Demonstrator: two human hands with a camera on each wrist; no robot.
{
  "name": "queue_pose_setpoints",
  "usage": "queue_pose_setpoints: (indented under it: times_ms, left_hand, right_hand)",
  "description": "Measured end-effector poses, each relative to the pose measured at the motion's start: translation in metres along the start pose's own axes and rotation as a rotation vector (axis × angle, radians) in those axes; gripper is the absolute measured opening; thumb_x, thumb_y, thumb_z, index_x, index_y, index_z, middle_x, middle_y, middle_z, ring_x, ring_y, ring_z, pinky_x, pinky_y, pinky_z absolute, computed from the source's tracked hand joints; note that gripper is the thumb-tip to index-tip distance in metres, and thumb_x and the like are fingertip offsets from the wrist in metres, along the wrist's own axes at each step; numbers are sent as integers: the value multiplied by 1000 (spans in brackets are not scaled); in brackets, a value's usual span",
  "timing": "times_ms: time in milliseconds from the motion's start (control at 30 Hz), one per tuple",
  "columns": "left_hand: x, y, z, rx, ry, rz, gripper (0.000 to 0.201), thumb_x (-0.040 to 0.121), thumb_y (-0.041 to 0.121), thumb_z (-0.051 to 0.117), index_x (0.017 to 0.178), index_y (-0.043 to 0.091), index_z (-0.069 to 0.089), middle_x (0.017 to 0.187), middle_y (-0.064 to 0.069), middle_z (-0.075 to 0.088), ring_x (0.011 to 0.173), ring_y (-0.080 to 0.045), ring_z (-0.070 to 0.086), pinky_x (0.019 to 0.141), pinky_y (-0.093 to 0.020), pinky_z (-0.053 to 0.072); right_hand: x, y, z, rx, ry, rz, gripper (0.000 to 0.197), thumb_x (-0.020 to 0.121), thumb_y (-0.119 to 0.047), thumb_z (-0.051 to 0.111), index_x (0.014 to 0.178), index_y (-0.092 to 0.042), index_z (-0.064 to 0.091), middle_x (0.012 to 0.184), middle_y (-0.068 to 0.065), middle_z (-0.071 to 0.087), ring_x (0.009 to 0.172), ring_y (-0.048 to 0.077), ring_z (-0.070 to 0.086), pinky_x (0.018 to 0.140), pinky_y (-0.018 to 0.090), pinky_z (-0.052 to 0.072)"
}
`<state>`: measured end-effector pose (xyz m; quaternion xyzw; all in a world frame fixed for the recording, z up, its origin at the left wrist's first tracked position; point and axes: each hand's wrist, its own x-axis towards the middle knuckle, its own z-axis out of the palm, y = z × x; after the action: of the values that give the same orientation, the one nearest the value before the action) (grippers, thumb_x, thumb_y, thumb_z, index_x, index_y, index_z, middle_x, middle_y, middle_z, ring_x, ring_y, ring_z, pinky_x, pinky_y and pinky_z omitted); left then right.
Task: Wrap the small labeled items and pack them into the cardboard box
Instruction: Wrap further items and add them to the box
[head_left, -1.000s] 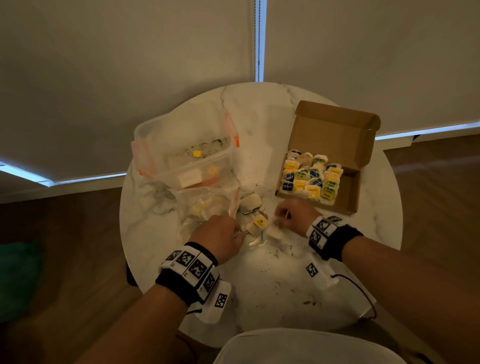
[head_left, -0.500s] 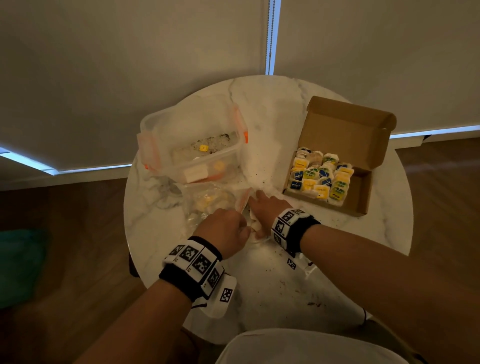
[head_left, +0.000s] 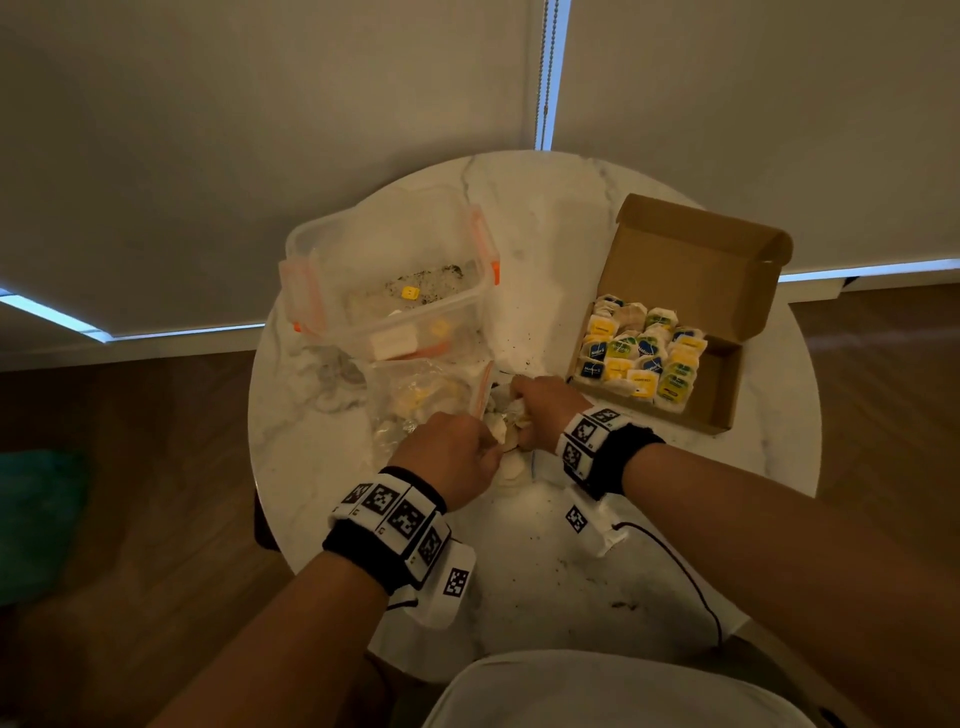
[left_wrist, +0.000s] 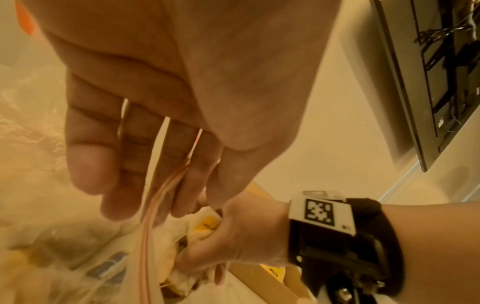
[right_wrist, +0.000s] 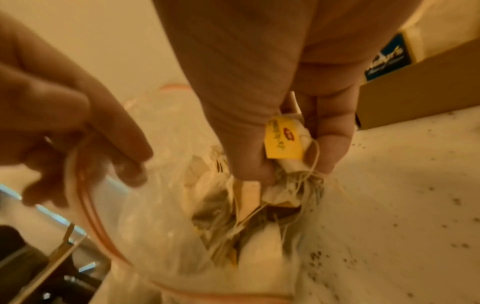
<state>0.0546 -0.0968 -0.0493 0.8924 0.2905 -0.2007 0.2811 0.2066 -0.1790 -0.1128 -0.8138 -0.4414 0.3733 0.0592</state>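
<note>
Small tea bags with yellow tags and strings are bunched in a clump (right_wrist: 284, 142) that my right hand (right_wrist: 285, 164) grips at the mouth of a clear zip bag (right_wrist: 161, 216). My left hand (left_wrist: 145, 201) pinches the bag's orange-striped rim (left_wrist: 153, 205) and holds it up. In the head view both hands meet at the table's middle, left hand (head_left: 483, 452) and right hand (head_left: 519, 410), with pale tea bags (head_left: 506, 441) between them. The open cardboard box (head_left: 722, 384) stands to the right, its left part filled with several wrapped labeled items (head_left: 641, 353).
A clear plastic container (head_left: 311, 260) with orange clips stands at the back left of the round marble table (head_left: 545, 571). Dark crumbs dot the tabletop. A white chair back (head_left: 597, 691) is at the near edge. A cable (head_left: 675, 566) trails from my right wrist.
My right hand moved left from beside the box to the bag's mouth and closed on the loose tea bags. My left hand stayed at the bag's rim.
</note>
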Motion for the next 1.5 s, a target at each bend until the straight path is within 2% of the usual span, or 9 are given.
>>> queue_pose_setpoints:
  times_ms: [233, 400, 533, 667, 800, 1067, 1267, 1400, 1500]
  left_hand:
    - [-1, 5, -2, -46, 28, -12, 27, 92, 38, 58, 113, 24, 70, 113, 0, 68, 100, -19, 63, 87, -34, 52]
    - [-7, 8, 1, -121, 13, -20, 24, 91, 39, 63, 113, 30, 67, 120, 0, 58, 111, -18, 56, 95, -33, 46]
    - [-14, 14, 1, -193, 74, 49, 25, 88, 36, 69, 113, 31, 67, 118, 0, 54, 102, -12, 54, 86, -20, 37]
    - [-21, 26, -5, -364, 211, 141, 51, 79, 30, 80, 124, 27, 56, 126, 2, 49, 94, -7, 52, 75, -9, 38]
    - [-24, 45, -15, -500, 219, 138, 89, 68, 35, 88, 142, 28, 39, 140, 6, 44, 120, -13, 47, 96, -30, 45]
    - [-24, 73, -23, -730, 125, 164, 62, 73, 27, 87, 125, 20, 53, 117, 13, 58, 109, -7, 56, 85, -22, 42]
    - [-32, 81, -21, -1280, -78, 170, 25, 88, -11, 62, 103, 9, 60, 105, -17, 65, 84, -31, 69, 74, -43, 62]
    - [-41, 85, -25, -1480, -248, 137, 25, 96, 0, 47, 95, 8, 70, 99, -18, 67, 85, -33, 67, 82, -46, 57]
    - [-47, 84, -26, -1708, -344, 90, 37, 79, 14, 50, 106, 0, 71, 113, -26, 66, 100, -43, 63, 92, -49, 52]
  right_hand:
    - [-42, 14, -34, 307, 184, -46, 38, 69, -14, 79, 93, -24, 52, 88, 0, 63, 78, 17, 57, 56, 20, 39]
    - [-83, 17, -63, 474, 294, -100, 35, 69, -9, 81, 94, -20, 58, 86, 1, 64, 75, 15, 60, 68, 33, 53]
    - [-114, 13, -87, 559, 386, -155, 32, 72, -10, 81, 89, -24, 58, 85, 2, 66, 72, 12, 61, 64, 28, 55]
    - [-145, 5, -109, 625, 440, -197, 33, 72, -8, 82, 96, -17, 60, 92, 6, 69, 76, 19, 64, 67, 31, 56]
    - [-171, -9, -126, 688, 481, -284, 32, 73, -2, 80, 93, -15, 59, 82, 0, 65, 64, 6, 61, 56, 22, 52]
    - [-206, -33, -146, 729, 545, -403, 31, 76, -1, 78, 100, -1, 59, 92, 17, 67, 69, 21, 65, 58, 37, 58]
    - [-216, -42, -147, 730, 565, -408, 30, 76, -2, 79, 98, -8, 60, 88, 6, 69, 69, 17, 68, 58, 30, 57]
    - [-219, -44, -147, 714, 568, -406, 31, 76, -6, 80, 99, -10, 60, 90, 6, 69, 72, 20, 69, 60, 29, 57]
    - [-217, -43, -146, 703, 572, -400, 32, 75, -6, 80, 100, -9, 60, 93, 9, 69, 78, 25, 69, 63, 33, 59]
